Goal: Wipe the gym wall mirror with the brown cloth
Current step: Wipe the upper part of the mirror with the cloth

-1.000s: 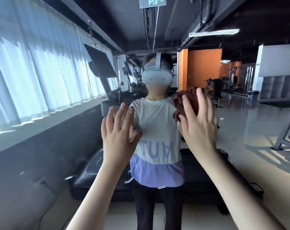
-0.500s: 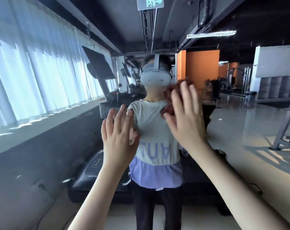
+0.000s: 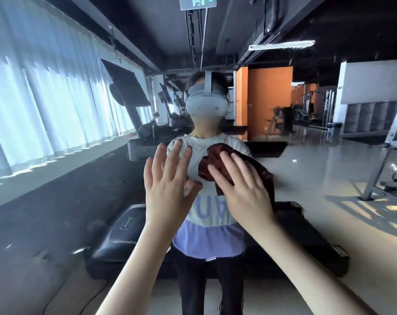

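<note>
The right hand (image 3: 243, 192) has come down and across since half a second ago: then it was up beside the headset of the reflected person (image 3: 210, 237), and now it lies over the chest of that figure, just right of the middle. It carries the brown cloth (image 3: 218, 160) with it. The cloth is bunched under the palm against the mirror (image 3: 329, 178) and shows past the fingertips toward the reflected figure's upper chest and along the outer edge of the hand. The fingers of this hand are extended and spread flat on the cloth, pressing it to the glass rather than curling round it; whether the thumb hooks any fabric cannot be told. The left hand (image 3: 168, 189) has barely shifted. It is raised with fingers straight and fanned at the left side of the reflected figure's chest, grasping nothing, its thumb reaching toward the right hand without meeting it; whether its palm touches the glass cannot be told. The two hands sit close together, side by side. The reflected figure wears a grey headset (image 3: 206, 105) above the hands. Behind the figure's legs lies a black treadmill (image 3: 115, 237), a long row of pale curtains (image 3: 45, 98) runs to the figure's left, an orange wall (image 3: 270, 98) stands to its right, and a green exit sign (image 3: 197, 2) hangs above its head.
</note>
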`<state>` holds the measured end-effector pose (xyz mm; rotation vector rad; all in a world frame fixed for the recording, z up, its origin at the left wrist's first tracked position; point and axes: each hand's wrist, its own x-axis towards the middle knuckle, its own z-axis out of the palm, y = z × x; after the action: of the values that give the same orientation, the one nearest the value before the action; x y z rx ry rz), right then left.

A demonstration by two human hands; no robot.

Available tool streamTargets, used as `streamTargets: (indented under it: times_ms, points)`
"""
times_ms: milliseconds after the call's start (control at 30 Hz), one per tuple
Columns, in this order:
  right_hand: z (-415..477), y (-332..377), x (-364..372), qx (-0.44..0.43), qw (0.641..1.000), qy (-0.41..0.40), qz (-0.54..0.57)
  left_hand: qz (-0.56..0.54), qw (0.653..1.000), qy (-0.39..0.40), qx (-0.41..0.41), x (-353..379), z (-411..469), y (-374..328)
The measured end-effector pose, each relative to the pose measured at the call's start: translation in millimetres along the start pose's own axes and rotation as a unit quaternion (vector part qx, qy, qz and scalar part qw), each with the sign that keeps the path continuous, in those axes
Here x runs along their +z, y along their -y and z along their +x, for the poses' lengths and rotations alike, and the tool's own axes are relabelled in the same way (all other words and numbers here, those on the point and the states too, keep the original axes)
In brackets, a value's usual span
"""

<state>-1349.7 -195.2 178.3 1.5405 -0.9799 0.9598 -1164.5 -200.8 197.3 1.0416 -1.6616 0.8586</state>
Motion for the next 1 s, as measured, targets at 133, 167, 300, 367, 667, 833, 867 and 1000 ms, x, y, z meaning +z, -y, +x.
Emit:
streamTargets:
  times_ms: [133,167,300,367,667,833,867,1000]
  points:
    - [5.4,-24.1,-8.1,0.118,0.992,-0.033,-0.001,0.001,1.0,-0.001,0.001,1.0,-0.3,1.1]
    - [8.1,-23.6,-9.6,0.171,0.984,-0.042,0.011,0.0,1.0,0.0,-0.001,1.1,-0.4,0.9]
    - [-10.8,9.4,-4.9,0.178,0.983,-0.009,0.043,-0.001,1.0,0.008,-0.007,1.2,-1.2,0.4]
    - [-33.5,17.7,-0.4,0.078,0.996,0.036,0.014,-0.003,1.0,0.01,-0.004,1.1,-1.5,0.8]
    - [-39.1,-10.2,-14.5,0.266,0.963,-0.014,0.048,-0.007,1.0,0.009,-0.017,2.1,-1.7,-2.1]
    - [-66.5,-7.4,-8.4,0.078,0.996,0.049,0.018,-0.01,1.0,0.015,-0.024,2.9,-2.3,-3.2]
    - [-60.9,-15.9,-11.0,0.075,0.996,0.044,0.013,-0.009,1.0,0.014,-0.025,3.2,-2.4,-3.3]
    - [-20.1,-41.3,-22.9,0.237,0.97,-0.009,0.057,-0.005,0.999,0.016,-0.032,3.1,-3.0,-4.8]
